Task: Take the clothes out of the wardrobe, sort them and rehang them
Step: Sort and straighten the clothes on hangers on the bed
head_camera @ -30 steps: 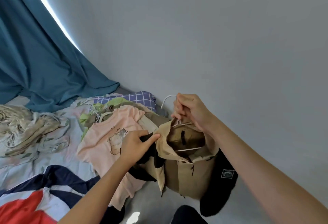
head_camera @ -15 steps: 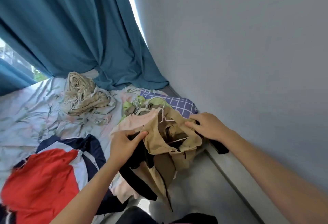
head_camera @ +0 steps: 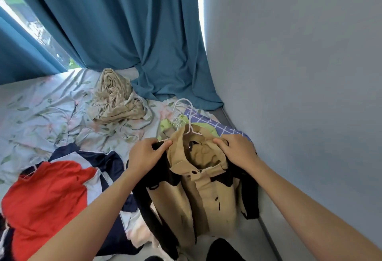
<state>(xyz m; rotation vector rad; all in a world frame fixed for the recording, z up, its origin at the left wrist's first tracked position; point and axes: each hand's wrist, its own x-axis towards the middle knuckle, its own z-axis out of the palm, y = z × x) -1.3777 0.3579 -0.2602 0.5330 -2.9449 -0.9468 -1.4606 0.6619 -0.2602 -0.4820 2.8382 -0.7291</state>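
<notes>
Jacket (head_camera: 203, 194), tan with black sleeves, hangs in front of the person at the bed's edge, close to the wall (head_camera: 299, 95). It is on a white wire hanger (head_camera: 191, 125) whose hook sticks up free above the collar. Judged: soft, floppy cloth of moderate weight; it will sag and slide off the thin wire unless both shoulders sit squarely. Best holds look like the shoulder seams either side of the collar, or the hanger neck under the hook for carrying.

Left hand (head_camera: 145, 156): fingers curled, pinching the jacket's left shoulder at the collar edge. Right hand (head_camera: 237, 151): fingers curled over the right shoulder, gripping the cloth. The two hands are apart, one at each side of the open neck. Neither touches the hook.

Step in hand, judged: seating the jacket on the hanger before rehanging.

Farther out on the bed (head_camera: 41, 105): a red and navy garment (head_camera: 47, 198) to the left, a pile with green and checked fabric (head_camera: 208, 122) just behind the jacket, a crumpled beige cloth (head_camera: 116, 99) beyond that. A teal curtain (head_camera: 128, 25) hangs at the back.
</notes>
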